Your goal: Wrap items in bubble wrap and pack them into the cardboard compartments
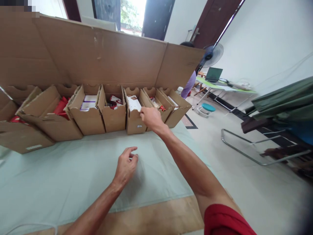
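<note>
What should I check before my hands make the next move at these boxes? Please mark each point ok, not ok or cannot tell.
1. Left hand free: ok, nothing visible in it, over the pale cloth.
2. Right hand at the box with white contents: ok, near its front rim.
3. Right-hand grip: cannot tell, fingertips partly hidden.
4. Cardboard boxes upright, open-topped: ok.
5. All contents fully visible: not ok, box walls hide parts.

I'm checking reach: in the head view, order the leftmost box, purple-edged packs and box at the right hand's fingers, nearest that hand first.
1. Box, at the right hand.
2. Purple-edged packs, left of it.
3. Leftmost box, row's left end.
</note>
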`<state>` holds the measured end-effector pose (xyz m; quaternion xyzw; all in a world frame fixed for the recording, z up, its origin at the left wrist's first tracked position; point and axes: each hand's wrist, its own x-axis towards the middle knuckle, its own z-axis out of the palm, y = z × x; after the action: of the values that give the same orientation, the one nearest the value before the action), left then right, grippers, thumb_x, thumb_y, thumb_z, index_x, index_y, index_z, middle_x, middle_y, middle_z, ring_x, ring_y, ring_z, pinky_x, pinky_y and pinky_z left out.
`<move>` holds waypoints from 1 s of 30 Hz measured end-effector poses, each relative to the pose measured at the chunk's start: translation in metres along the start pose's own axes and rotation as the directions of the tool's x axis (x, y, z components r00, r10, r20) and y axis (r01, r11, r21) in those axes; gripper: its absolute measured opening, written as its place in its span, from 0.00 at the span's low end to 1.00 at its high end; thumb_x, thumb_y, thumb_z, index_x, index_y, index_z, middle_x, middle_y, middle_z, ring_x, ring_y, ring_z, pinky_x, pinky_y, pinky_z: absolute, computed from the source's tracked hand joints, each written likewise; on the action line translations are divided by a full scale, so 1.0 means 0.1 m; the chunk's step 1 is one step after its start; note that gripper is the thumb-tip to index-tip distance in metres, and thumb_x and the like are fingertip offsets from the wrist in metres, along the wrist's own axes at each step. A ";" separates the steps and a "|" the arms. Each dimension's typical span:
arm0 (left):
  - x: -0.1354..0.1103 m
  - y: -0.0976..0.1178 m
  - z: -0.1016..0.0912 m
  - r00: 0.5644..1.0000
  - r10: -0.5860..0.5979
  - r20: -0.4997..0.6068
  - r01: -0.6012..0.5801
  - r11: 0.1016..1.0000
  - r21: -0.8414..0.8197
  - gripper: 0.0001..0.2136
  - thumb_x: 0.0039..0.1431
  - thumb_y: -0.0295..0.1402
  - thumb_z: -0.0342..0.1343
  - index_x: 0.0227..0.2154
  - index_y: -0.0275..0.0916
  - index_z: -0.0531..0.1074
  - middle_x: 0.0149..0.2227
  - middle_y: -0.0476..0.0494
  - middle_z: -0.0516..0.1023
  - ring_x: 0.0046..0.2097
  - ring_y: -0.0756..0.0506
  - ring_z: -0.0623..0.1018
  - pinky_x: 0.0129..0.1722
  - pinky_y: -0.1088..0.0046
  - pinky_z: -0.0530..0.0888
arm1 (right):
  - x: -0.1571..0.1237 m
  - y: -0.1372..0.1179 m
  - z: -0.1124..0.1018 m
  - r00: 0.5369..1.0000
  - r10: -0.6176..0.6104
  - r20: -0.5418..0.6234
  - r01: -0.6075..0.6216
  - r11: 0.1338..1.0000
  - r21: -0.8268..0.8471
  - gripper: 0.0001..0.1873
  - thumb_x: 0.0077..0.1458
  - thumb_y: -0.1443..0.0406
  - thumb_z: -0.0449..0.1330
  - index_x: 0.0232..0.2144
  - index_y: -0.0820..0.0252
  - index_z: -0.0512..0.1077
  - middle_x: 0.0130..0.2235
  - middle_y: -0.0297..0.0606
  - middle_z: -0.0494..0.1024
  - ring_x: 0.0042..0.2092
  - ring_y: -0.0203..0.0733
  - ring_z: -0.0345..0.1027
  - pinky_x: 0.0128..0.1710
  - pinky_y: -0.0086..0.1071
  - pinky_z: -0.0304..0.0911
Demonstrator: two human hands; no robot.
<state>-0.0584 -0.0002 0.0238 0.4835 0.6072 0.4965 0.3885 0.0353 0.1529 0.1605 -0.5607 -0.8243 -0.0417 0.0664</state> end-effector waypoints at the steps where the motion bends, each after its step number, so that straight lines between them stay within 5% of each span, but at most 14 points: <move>1: 0.00 -0.02 -0.09 0.999 -0.009 -0.034 0.008 1.000 -0.010 0.18 0.57 0.36 0.54 0.48 0.36 0.77 0.41 0.40 0.80 0.34 0.47 0.77 0.31 0.72 0.74 | -0.18 0.03 -0.04 1.000 0.002 -0.006 -0.002 1.000 0.012 0.13 0.66 0.66 0.55 0.44 0.58 0.79 0.44 0.48 0.85 0.46 0.51 0.79 0.42 0.37 0.68; 6: -0.04 -0.09 -0.46 0.973 -0.057 -0.225 0.043 0.997 -0.066 0.28 0.57 0.40 0.55 0.60 0.36 0.68 0.54 0.33 0.75 0.43 0.43 0.78 0.35 0.70 0.74 | -1.55 0.43 -0.21 0.989 -0.125 -0.082 0.142 0.955 0.262 0.11 0.66 0.64 0.54 0.39 0.56 0.78 0.33 0.37 0.84 0.32 0.41 0.77 0.35 0.31 0.66; 8: -0.13 -0.11 -0.53 0.968 -0.064 -0.242 0.050 0.997 -0.063 0.29 0.56 0.38 0.56 0.61 0.38 0.66 0.57 0.32 0.73 0.48 0.41 0.78 0.37 0.68 0.75 | -2.12 0.72 -0.19 0.980 -0.139 -0.141 0.183 0.907 0.378 0.11 0.66 0.63 0.56 0.39 0.54 0.79 0.36 0.38 0.85 0.35 0.41 0.79 0.37 0.32 0.70; 10: -0.26 -0.13 -0.56 0.978 -0.039 -0.205 0.028 0.998 -0.057 0.31 0.54 0.35 0.56 0.63 0.41 0.65 0.60 0.33 0.72 0.52 0.39 0.77 0.40 0.66 0.75 | -2.59 1.00 -0.09 0.975 0.000 -0.221 0.105 0.879 0.465 0.13 0.65 0.61 0.58 0.51 0.50 0.76 0.45 0.40 0.85 0.41 0.44 0.80 0.42 0.34 0.74; 11: -0.34 -0.15 -0.56 0.984 -0.017 -0.178 0.006 0.998 -0.060 0.31 0.53 0.34 0.56 0.63 0.42 0.65 0.61 0.34 0.71 0.56 0.38 0.76 0.42 0.64 0.75 | -2.78 1.12 -0.02 0.965 0.123 -0.230 0.015 0.854 0.520 0.23 0.65 0.60 0.59 0.61 0.48 0.69 0.51 0.43 0.83 0.44 0.45 0.81 0.43 0.36 0.75; 14: -0.55 -0.22 -0.48 0.997 0.033 -0.074 -0.038 0.996 -0.078 0.33 0.52 0.32 0.56 0.64 0.45 0.64 0.64 0.36 0.70 0.62 0.36 0.72 0.53 0.59 0.74 | -3.08 1.30 0.26 0.950 0.300 -0.087 -0.163 0.714 0.681 0.45 0.63 0.54 0.61 0.74 0.46 0.43 0.63 0.50 0.74 0.50 0.50 0.80 0.44 0.40 0.78; 16: -0.64 -0.27 -0.39 1.000 0.008 -0.013 -0.009 0.995 -0.095 0.33 0.53 0.33 0.57 0.65 0.45 0.63 0.65 0.36 0.68 0.63 0.35 0.72 0.55 0.56 0.73 | -3.05 1.26 0.47 0.959 0.285 -0.003 -0.194 0.660 0.726 0.42 0.61 0.50 0.63 0.71 0.50 0.53 0.62 0.51 0.74 0.53 0.53 0.78 0.46 0.43 0.78; 18: -0.68 -0.31 -0.31 1.000 -0.020 0.001 0.020 0.994 -0.110 0.32 0.55 0.36 0.57 0.64 0.44 0.64 0.65 0.35 0.68 0.61 0.35 0.72 0.55 0.56 0.73 | -2.86 1.14 0.65 0.963 0.266 0.036 -0.208 0.653 0.728 0.31 0.57 0.47 0.65 0.57 0.56 0.70 0.54 0.51 0.80 0.51 0.56 0.78 0.47 0.46 0.77; 21: -0.65 -0.35 -0.35 0.996 -0.048 -0.075 0.040 0.994 -0.105 0.29 0.56 0.39 0.57 0.62 0.41 0.67 0.61 0.34 0.72 0.60 0.35 0.73 0.51 0.60 0.74 | -2.42 0.86 0.86 0.959 0.283 0.016 -0.203 0.649 0.734 0.23 0.55 0.46 0.65 0.39 0.59 0.74 0.38 0.48 0.83 0.40 0.54 0.79 0.41 0.46 0.76; 30: -0.18 -0.34 -1.42 0.890 -0.047 -0.453 0.060 0.998 0.014 0.26 0.59 0.45 0.53 0.57 0.37 0.69 0.53 0.36 0.78 0.50 0.39 0.78 0.51 0.63 0.72 | -1.20 -0.33 1.12 0.999 0.041 -0.020 0.000 0.432 0.902 0.22 0.53 0.59 0.64 0.50 0.57 0.69 0.47 0.43 0.80 0.37 0.43 0.77 0.37 0.38 0.76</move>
<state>-0.1968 -0.0512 0.0195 0.3433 0.7008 0.5761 0.2431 0.0414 0.0468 0.0314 -0.4480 -0.7116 0.3939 0.3712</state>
